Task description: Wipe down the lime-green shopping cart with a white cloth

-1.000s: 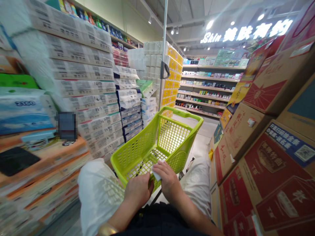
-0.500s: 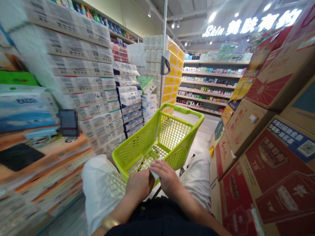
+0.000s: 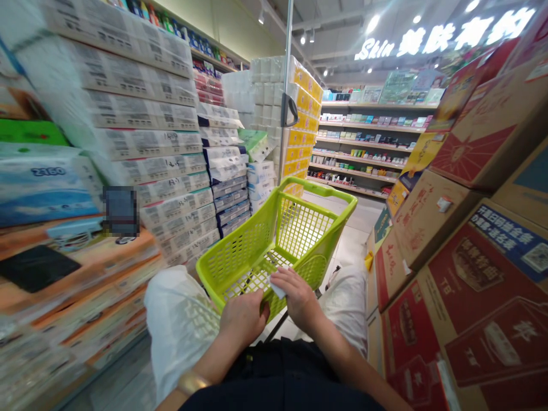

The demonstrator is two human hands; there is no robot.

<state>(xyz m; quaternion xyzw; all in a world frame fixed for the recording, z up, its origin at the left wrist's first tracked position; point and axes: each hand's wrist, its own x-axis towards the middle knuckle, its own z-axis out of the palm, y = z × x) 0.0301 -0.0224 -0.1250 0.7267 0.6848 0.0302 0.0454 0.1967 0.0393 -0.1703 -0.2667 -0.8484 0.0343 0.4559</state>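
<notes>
Far left, a blue pack (image 3: 47,185) marked 2160 sits on orange packs (image 3: 128,251), with a flat black item (image 3: 40,268) lying just in front of it. Beside these rises a tall stack of white packs (image 3: 149,137) under clear film, handwritten figures on several ends. A gold band (image 3: 192,382) is worn at the left wrist. The left hand (image 3: 243,317) is curled over the near rim of the green cart (image 3: 240,260), which stands between the person's knees, its handle at the far end. The right hand (image 3: 302,299), near the left but apart from it, pinches a white wipe (image 3: 277,289) at the same rim. Beyond the cart stand a pole (image 3: 285,137), yellow packs (image 3: 302,137) and stocked shelves (image 3: 363,125). Far right, red and brown boxes (image 3: 462,274) are piled above knee height.
</notes>
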